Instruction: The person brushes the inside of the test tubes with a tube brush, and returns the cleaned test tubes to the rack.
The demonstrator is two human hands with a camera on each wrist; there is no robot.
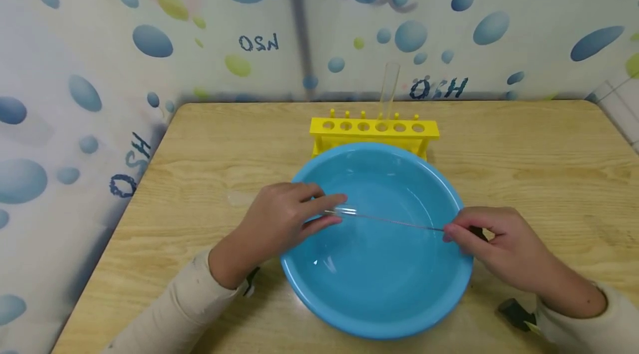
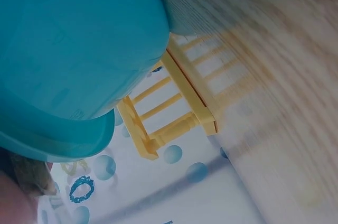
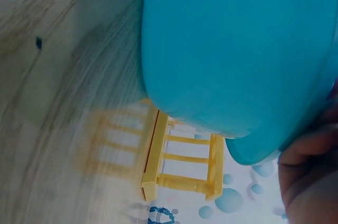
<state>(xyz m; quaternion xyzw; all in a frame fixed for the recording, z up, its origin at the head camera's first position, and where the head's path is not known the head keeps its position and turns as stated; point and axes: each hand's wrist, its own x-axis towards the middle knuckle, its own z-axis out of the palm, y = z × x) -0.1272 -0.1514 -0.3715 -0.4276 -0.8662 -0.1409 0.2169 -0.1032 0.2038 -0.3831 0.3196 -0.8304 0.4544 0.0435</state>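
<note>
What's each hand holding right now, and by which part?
The left hand holds a clear tube near its end facing the right hand, which pinches a thin rod toward the end farther from the tube.

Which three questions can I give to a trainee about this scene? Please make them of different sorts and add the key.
1. Over the blue basin, the left hand holds:
A) a spoon
B) a clear tube
C) a sponge
2. How many holes of the yellow rack are filled?
3. True or false: a thin rod runs from the right hand toward the left hand.

Key:
1. B
2. One, by the rack tube
3. True
</note>
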